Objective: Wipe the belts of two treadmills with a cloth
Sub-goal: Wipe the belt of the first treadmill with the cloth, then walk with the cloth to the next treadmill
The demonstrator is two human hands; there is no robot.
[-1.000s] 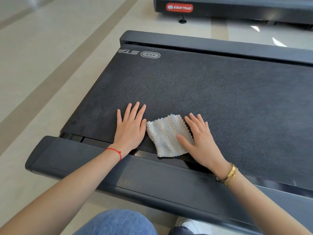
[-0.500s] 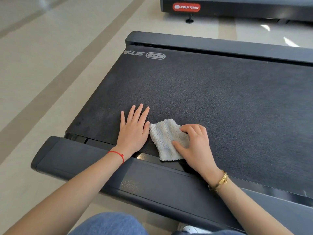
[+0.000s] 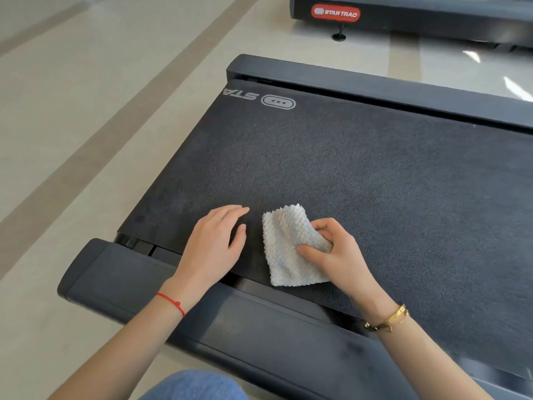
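Head view: right hand (image 3: 334, 249) pinches a white textured cloth (image 3: 287, 249) between thumb and curled fingers, the cloth lying on the dark treadmill belt (image 3: 375, 174) near its rear edge. Left hand (image 3: 215, 241) rests just beside it on the belt, fingers loosely bent, holding nothing. A second treadmill (image 3: 418, 15) stands beyond.

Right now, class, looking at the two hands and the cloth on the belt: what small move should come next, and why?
Probably a short sweep of the cloth across the belt, led by the right hand. That hand already pinches the cloth's right edge, bunching it, and the cloth lies at the belt's near edge with bare belt beyond. The left hand rests beside it, apart.
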